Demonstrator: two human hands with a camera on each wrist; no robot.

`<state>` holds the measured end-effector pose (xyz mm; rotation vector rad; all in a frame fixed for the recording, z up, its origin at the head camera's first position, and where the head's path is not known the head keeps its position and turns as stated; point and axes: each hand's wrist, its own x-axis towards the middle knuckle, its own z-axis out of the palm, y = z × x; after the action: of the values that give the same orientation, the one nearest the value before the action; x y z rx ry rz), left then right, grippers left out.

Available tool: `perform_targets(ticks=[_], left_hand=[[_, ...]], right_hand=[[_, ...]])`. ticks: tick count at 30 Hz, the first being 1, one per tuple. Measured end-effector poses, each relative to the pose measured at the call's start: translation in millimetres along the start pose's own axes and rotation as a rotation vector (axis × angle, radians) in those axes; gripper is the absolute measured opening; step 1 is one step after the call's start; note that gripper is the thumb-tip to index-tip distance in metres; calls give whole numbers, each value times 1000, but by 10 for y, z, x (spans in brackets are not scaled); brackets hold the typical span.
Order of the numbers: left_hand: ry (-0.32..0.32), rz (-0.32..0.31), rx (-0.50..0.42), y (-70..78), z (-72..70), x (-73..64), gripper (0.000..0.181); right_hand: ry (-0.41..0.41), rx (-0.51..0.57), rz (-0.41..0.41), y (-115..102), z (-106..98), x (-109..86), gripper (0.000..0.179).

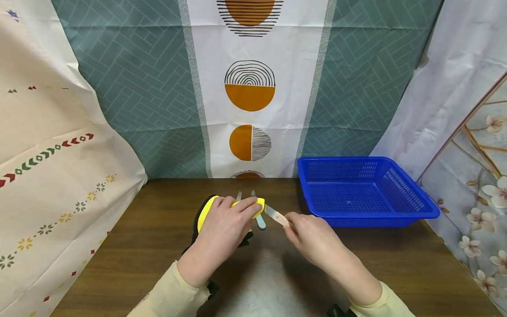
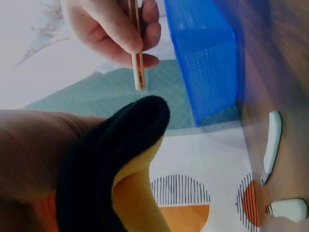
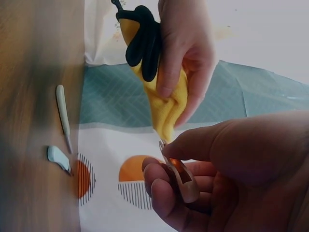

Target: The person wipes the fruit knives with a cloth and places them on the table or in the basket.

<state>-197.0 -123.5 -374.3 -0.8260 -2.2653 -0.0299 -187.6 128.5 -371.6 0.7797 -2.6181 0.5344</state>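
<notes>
My left hand grips a fuzzy yellow-and-black cloth, its fingers folded over a yellow part around a knife's blade. That folding knife has a pale peach handle, which my right hand holds between thumb and curled fingers. The blade shows between handle and cloth, and its tip is hidden in the fold. In the right wrist view, the cloth hangs from my left hand with black, finger-like lobes, and the handle shows an open slot.
Two tools with pale mint handles lie on the brown table beyond my hands: a slim knife and a shorter, thicker-handled tool. At the right back stands a blue plastic basket. Patterned cloths hang behind and at both sides.
</notes>
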Motion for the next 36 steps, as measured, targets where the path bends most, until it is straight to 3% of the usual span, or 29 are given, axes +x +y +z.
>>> perform_targets(ticks=[15,20,29,36], left_hand=[[-61,-101,4,-222,15,-54,44],[-50,-125,7,-253,-17,-61,43],[5,-41,-39,-52,-64,-6,47],[33,25,-41,124,-51,24,41]], right_hand=[[12,-23,-30,39,-3,-4,7],[9,-28,-35,48,-3,-1,9],[-1,-23,-10,50,13,-5,5],[-15,-13,-9,46,15,-2,5]])
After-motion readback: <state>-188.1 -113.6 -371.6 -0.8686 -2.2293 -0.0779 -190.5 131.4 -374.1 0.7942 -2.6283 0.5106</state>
